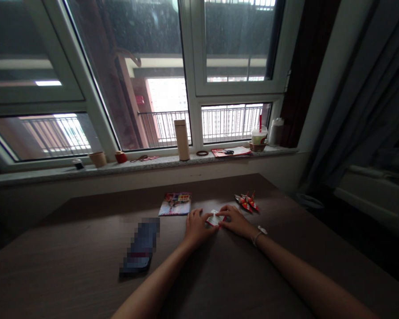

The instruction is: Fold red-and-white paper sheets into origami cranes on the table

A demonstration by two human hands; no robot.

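A small folded piece of origami paper (214,220), white with red edges, lies on the table between my two hands. My left hand (197,228) holds its left side, with thumb and index finger on the paper and the other fingers bent against the table. From the right, my right hand (235,220) has its fingertips on the paper's top and its thumb at the near right edge. Parts of the sheet are hidden under the fingers. Several red and white folded paper figures (247,202) stand just beyond my right hand.
Left of my hands lie a colourful printed packet (175,204) and a dark, pixelated phone-like object (141,248). On the windowsill behind the brown table (86,239) stand a tall beige flask (181,141), red papers with scissors (228,152), a drink cup (259,135) and a paper cup (98,159).
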